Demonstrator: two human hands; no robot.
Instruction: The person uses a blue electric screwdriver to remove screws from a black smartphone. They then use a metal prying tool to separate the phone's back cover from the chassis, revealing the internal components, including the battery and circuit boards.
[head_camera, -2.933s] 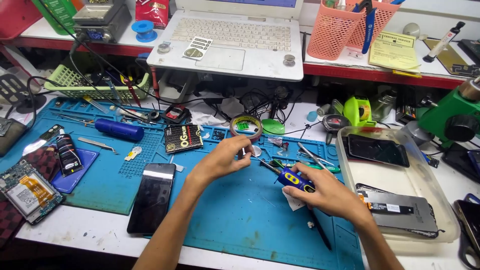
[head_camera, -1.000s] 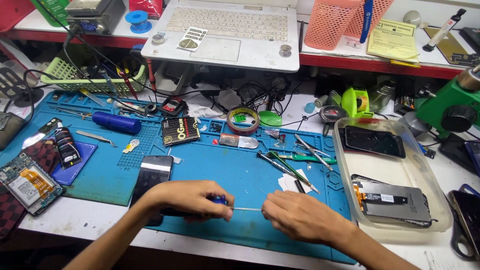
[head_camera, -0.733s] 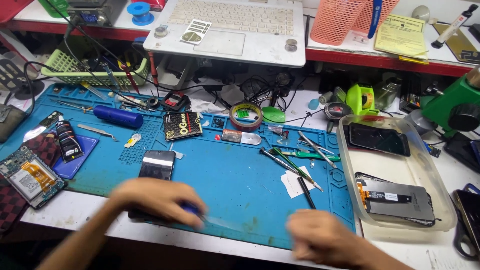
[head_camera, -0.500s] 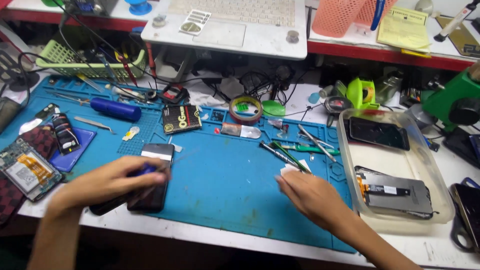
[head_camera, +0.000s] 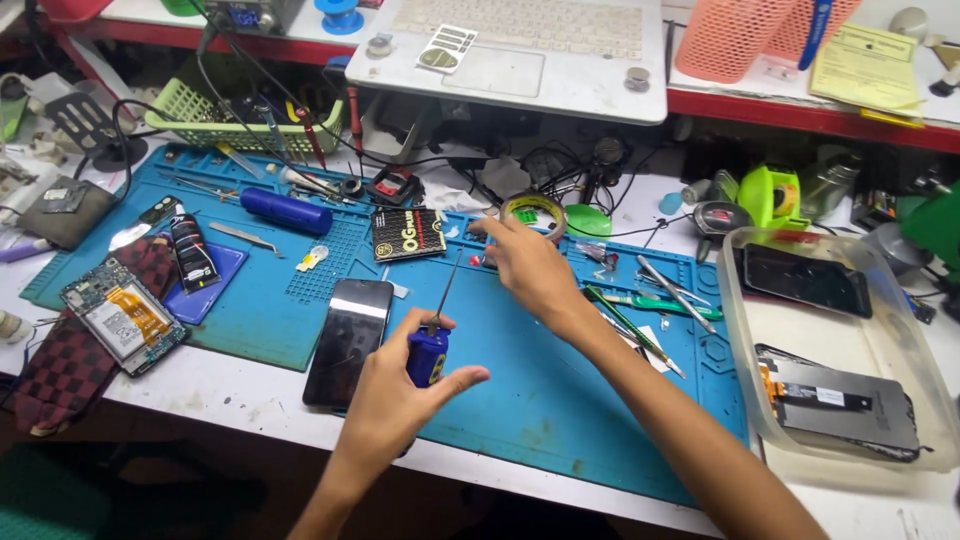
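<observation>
My left hand (head_camera: 395, 385) grips a small blue-handled screwdriver (head_camera: 430, 345), its thin shaft pointing up and away over the blue work mat (head_camera: 540, 400). Just left of it a black smartphone (head_camera: 349, 340) lies flat on the mat. My right hand (head_camera: 527, 265) reaches across the mat, fingers spread, with its fingertips at small parts beside a roll of tape (head_camera: 533, 213) and a black card of parts (head_camera: 408, 233). It holds nothing that I can see.
A clear plastic tray (head_camera: 890, 350) on the right holds two phone parts. Tweezers and tools (head_camera: 640, 300) lie on the mat's right side. A blue tool handle (head_camera: 285, 211), an opened phone (head_camera: 122, 315), a green basket (head_camera: 240, 105) and a white laptop (head_camera: 520, 45) surround the mat.
The screwdriver passed from my right hand to my left. My left hand moved to beside the phone, then raised the screwdriver upright. My right hand reached forward to the tape roll.
</observation>
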